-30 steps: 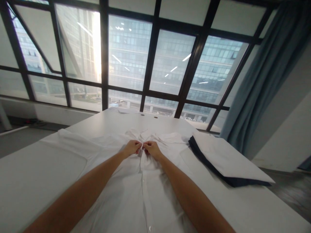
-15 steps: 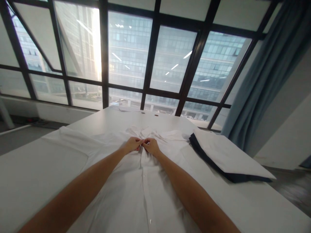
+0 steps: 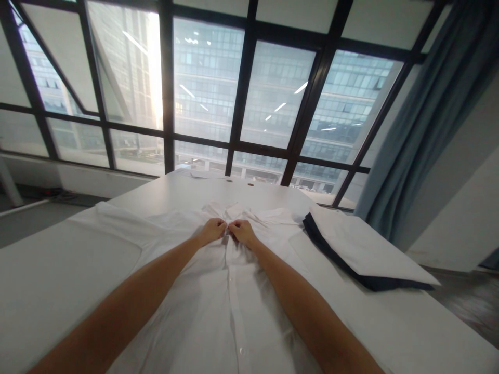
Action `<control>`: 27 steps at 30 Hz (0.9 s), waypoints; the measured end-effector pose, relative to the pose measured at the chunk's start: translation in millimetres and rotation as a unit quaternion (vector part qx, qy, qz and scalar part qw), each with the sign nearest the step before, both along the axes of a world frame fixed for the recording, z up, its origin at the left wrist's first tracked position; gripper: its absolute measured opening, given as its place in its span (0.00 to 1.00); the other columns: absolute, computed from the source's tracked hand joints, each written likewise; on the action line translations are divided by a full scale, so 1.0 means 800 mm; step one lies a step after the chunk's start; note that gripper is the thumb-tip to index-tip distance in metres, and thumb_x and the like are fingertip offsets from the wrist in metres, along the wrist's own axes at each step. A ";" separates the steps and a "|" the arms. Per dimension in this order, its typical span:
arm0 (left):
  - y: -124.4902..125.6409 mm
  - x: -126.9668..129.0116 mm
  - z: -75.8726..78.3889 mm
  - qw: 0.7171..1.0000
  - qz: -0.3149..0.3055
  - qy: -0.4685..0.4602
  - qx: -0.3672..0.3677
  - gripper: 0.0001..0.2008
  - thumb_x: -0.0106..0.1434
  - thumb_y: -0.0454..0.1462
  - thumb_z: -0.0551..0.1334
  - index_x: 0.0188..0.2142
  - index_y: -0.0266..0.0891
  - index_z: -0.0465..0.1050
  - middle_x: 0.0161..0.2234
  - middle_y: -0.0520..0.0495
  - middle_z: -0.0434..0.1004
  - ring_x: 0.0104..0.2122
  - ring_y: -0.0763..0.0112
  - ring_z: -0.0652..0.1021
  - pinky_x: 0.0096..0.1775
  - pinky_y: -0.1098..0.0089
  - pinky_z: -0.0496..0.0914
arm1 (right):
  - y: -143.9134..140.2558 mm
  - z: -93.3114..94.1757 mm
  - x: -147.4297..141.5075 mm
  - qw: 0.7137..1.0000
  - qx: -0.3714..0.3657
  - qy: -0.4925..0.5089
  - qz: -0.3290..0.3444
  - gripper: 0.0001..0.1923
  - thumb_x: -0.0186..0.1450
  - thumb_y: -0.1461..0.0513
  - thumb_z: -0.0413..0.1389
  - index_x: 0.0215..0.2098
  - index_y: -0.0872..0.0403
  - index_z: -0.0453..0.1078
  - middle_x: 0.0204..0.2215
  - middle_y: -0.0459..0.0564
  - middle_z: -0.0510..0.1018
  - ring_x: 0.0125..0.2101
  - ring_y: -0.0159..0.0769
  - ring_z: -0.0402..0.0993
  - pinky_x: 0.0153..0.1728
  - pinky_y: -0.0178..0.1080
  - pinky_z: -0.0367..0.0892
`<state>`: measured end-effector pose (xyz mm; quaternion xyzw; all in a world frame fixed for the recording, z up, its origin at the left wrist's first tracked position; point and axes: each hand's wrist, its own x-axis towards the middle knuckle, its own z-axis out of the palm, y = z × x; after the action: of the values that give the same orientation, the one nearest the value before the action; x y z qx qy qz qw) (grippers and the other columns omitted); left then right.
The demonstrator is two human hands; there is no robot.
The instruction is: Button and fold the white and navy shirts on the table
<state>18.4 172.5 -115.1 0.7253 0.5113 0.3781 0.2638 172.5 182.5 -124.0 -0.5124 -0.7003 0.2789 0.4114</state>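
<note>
A white button-up shirt lies spread flat on a white table, collar toward the window. My left hand and my right hand meet just below the collar, each pinching the shirt's front edge at the top of the button placket. The fingertips nearly touch. Buttons run down the placket toward me between my forearms. One sleeve stretches out to the left.
A folded white cloth with a dark navy edge lies on the table to the right of the shirt. Large black-framed windows stand behind the table. A blue-grey curtain hangs at the right. The table's right edge runs near the cloth.
Both hands stay pinched together at the top of the placket, shifting only slightly. The view has tilted a little, so the table sits marginally higher in frame.
</note>
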 end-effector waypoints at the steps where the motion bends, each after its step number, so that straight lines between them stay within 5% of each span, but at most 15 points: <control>1: 0.000 0.000 0.001 1.000 0.001 0.010 0.004 0.14 0.57 0.38 0.52 0.19 0.37 0.68 0.14 0.54 0.65 0.18 0.75 0.67 0.24 0.75 0.59 | 0.001 0.000 0.000 1.000 0.003 -0.004 -0.002 0.10 0.57 0.62 0.54 0.21 0.57 0.72 0.12 0.42 0.70 0.14 0.25 0.64 0.16 0.27 0.55; 6: -0.002 -0.001 0.004 0.998 0.039 0.048 0.012 0.13 0.59 0.38 0.53 0.24 0.36 0.73 0.16 0.52 0.69 0.20 0.73 0.70 0.26 0.74 0.61 | 0.005 -0.001 -0.001 1.000 -0.020 -0.004 0.006 0.12 0.57 0.62 0.52 0.18 0.57 0.68 0.09 0.41 0.67 0.13 0.25 0.62 0.16 0.28 0.55; 13: -0.019 -0.005 0.016 0.974 0.073 0.199 0.080 0.13 0.63 0.39 0.54 0.35 0.37 0.76 0.35 0.40 0.79 0.37 0.63 0.77 0.39 0.68 0.66 | 0.012 0.011 0.008 0.994 -0.068 -0.056 0.070 0.13 0.60 0.60 0.52 0.20 0.56 0.70 0.12 0.44 0.70 0.14 0.28 0.66 0.18 0.29 0.59; 15: -0.019 -0.011 0.022 0.952 0.106 0.278 0.078 0.14 0.63 0.42 0.55 0.40 0.37 0.75 0.42 0.38 0.77 0.43 0.57 0.75 0.44 0.63 0.66 | 0.023 0.025 0.025 0.991 -0.024 -0.129 0.028 0.15 0.62 0.58 0.52 0.22 0.56 0.72 0.16 0.47 0.74 0.18 0.30 0.70 0.22 0.30 0.62; 18: -0.011 -0.028 0.022 0.918 0.161 0.359 0.048 0.23 0.63 0.48 0.54 0.52 0.37 0.69 0.54 0.34 0.69 0.54 0.48 0.68 0.50 0.50 0.63 | 0.047 0.046 0.066 0.955 0.061 -0.261 -0.127 0.10 0.61 0.59 0.54 0.34 0.56 0.75 0.32 0.55 0.80 0.33 0.37 0.77 0.34 0.33 0.67; 21: 0.004 -0.051 0.010 0.907 0.168 0.385 -0.042 0.33 0.64 0.55 0.47 0.61 0.40 0.61 0.63 0.34 0.56 0.61 0.41 0.57 0.52 0.37 0.54 | 0.071 0.054 0.106 0.911 0.031 -0.359 -0.203 0.17 0.59 0.57 0.58 0.46 0.55 0.73 0.46 0.61 0.76 0.45 0.45 0.74 0.43 0.40 0.67; 24: 0.022 -0.073 -0.004 0.906 0.146 0.392 -0.072 0.36 0.63 0.58 0.42 0.65 0.43 0.54 0.67 0.39 0.46 0.64 0.41 0.48 0.54 0.33 0.47 | 0.093 0.059 0.134 0.934 -0.052 -0.293 -0.199 0.11 0.56 0.59 0.61 0.35 0.59 0.75 0.35 0.62 0.79 0.41 0.48 0.77 0.42 0.43 0.69; 27: 0.038 -0.085 -0.007 0.905 0.134 0.398 -0.073 0.36 0.63 0.58 0.40 0.66 0.46 0.51 0.68 0.42 0.42 0.65 0.43 0.46 0.55 0.34 0.45 | 0.110 0.083 0.162 0.959 -0.060 -0.175 -0.213 0.06 0.58 0.64 0.59 0.26 0.60 0.74 0.21 0.57 0.77 0.29 0.42 0.78 0.34 0.39 0.71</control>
<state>-50.0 202.6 -120.9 0.7187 0.6924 0.0516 0.0369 302.0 270.7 -57.7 -0.7143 -0.6178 0.1322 0.3012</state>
